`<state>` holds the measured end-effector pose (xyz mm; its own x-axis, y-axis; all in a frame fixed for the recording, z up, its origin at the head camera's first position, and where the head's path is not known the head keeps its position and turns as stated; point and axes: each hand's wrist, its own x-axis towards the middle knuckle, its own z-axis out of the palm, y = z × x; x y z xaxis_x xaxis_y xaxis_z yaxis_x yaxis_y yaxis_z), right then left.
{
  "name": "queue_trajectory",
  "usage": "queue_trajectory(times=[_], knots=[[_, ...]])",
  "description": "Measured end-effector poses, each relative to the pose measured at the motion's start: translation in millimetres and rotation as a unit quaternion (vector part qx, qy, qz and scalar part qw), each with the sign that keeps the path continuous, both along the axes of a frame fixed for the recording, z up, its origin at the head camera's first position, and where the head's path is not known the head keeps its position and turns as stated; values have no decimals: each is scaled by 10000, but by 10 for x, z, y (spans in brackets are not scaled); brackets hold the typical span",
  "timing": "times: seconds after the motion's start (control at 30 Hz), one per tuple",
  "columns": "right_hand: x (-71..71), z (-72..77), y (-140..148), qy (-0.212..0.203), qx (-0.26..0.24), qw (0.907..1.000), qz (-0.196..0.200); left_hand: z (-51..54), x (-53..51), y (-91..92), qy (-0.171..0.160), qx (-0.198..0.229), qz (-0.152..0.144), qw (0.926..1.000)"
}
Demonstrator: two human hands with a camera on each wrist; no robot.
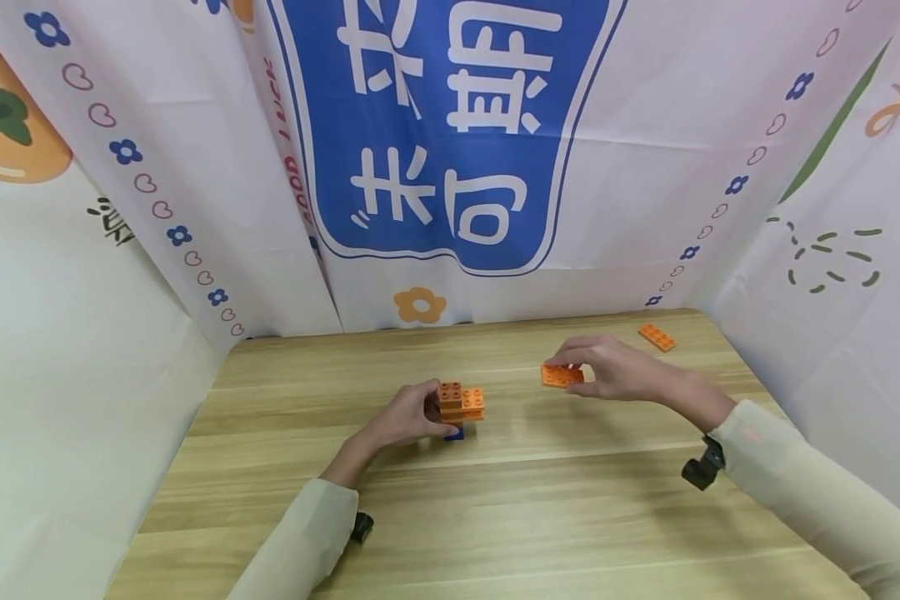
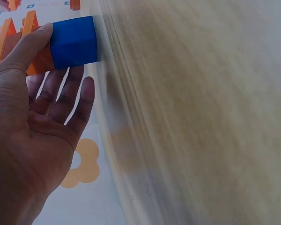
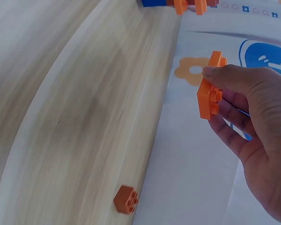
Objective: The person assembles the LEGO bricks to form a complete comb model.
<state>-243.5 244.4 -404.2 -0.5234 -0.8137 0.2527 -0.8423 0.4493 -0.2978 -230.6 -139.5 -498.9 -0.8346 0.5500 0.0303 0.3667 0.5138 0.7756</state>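
Observation:
A stack of bricks stands upright on the table, with a blue brick [image 1: 454, 432] [image 2: 75, 42] at its bottom and brown-orange bricks [image 1: 450, 395] above. Two orange plates [image 1: 473, 399] jut out from its side. My left hand [image 1: 408, 417] [image 2: 42, 103] grips the stack, the thumb across its lower part. To the right and off the table, my right hand [image 1: 607, 369] [image 3: 267, 112] pinches an orange studded plate [image 1: 557, 377] [image 3: 208, 93] between thumb and fingers. That plate is apart from the stack.
Another orange studded piece [image 1: 657, 337] lies at the back right of the wooden table [image 1: 450, 517]. In the right wrist view, a brown-orange studded brick [image 3: 125, 199] rests near the table edge. Printed white cloth [image 1: 645, 200] hangs behind and at the sides.

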Motion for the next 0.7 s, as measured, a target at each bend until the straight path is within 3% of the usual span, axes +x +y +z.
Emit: queue_trajectory(times=[0.7], knots=[[28,95,-453,62,-173,9985,516,-10,-3,-9,-29,94,-67,9999]])
